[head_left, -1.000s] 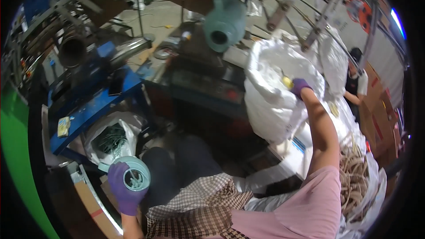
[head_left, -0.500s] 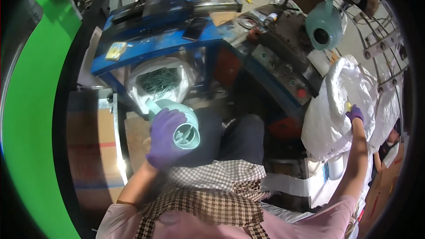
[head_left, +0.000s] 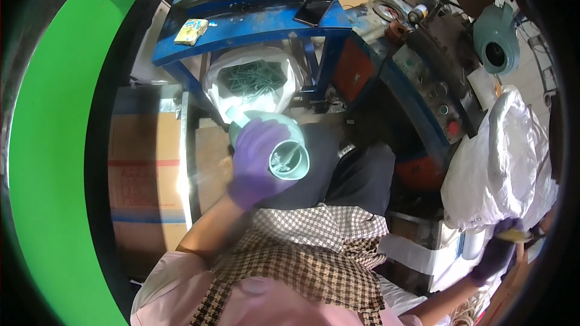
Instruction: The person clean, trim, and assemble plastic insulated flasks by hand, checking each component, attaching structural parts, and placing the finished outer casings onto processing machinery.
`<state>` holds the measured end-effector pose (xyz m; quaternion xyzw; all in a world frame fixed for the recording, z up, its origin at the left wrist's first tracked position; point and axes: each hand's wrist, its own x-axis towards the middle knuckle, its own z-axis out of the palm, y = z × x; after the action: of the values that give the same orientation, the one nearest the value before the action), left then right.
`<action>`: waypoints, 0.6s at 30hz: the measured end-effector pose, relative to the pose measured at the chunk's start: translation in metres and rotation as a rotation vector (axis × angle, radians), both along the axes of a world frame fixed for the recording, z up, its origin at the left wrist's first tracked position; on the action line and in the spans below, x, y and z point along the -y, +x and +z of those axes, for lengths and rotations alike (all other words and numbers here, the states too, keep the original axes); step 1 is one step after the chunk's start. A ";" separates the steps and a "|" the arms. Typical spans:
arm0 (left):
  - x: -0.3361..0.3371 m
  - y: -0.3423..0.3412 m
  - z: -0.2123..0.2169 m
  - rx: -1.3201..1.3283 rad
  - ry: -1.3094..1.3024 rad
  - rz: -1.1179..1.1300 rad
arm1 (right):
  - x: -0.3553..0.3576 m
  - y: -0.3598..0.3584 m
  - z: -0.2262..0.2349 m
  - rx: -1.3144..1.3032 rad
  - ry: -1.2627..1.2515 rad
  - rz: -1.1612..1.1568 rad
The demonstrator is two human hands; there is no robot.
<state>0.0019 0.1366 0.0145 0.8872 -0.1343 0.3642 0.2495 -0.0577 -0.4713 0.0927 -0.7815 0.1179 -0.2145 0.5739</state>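
In the purple glove of my left hand (head_left: 257, 160) is a pale green plastic jug (head_left: 290, 122), held tilted above my lap with its round mouth facing me. Small whitish-green scraps (head_left: 281, 160) show inside the mouth. My right hand (head_left: 500, 252), also gloved in purple, is stretched far out to the lower right, blurred. Its fingers are closed on a small yellowish thing (head_left: 513, 235) whose kind I cannot make out. Just above that hand stands a large white woven sack (head_left: 483, 175).
A blue metal bench (head_left: 241, 33) bears a phone (head_left: 314, 9) and a yellow packet (head_left: 191, 31). Beneath it, a white bag (head_left: 220, 93) holds green plastic strips. Another green jug (head_left: 495, 39) is at the upper right, beyond a control panel (head_left: 432, 90). Cardboard boxes (head_left: 139, 181) stand left.
My right hand has moved from the white sack's opening down toward its base, keeping the yellowish thing. The view has shifted left; my left hand still holds the jug over my lap.
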 end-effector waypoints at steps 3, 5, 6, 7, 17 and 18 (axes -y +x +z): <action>0.007 0.005 -0.004 0.008 -0.010 -0.066 | -0.183 -0.014 -0.027 -0.052 0.332 0.371; 0.014 0.005 -0.002 0.027 0.011 -0.091 | -0.254 -0.006 -0.034 -0.199 0.458 0.562; 0.017 0.002 -0.002 0.020 0.018 -0.100 | -0.273 0.002 -0.028 -0.355 0.470 0.623; 0.018 0.000 -0.001 -0.005 0.035 -0.117 | -0.291 0.012 -0.022 -0.511 0.460 0.670; 0.033 -0.018 0.000 -0.052 0.208 -0.118 | -0.343 0.065 -0.015 -0.794 -0.312 1.134; 0.032 -0.019 -0.002 -0.071 0.255 -0.130 | -0.342 0.067 -0.020 -0.795 -0.301 1.133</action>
<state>-0.0171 0.1047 0.0125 0.9134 -0.2279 0.2956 0.1624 0.0096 -0.1298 0.0729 -0.8125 -0.1370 0.4049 0.3965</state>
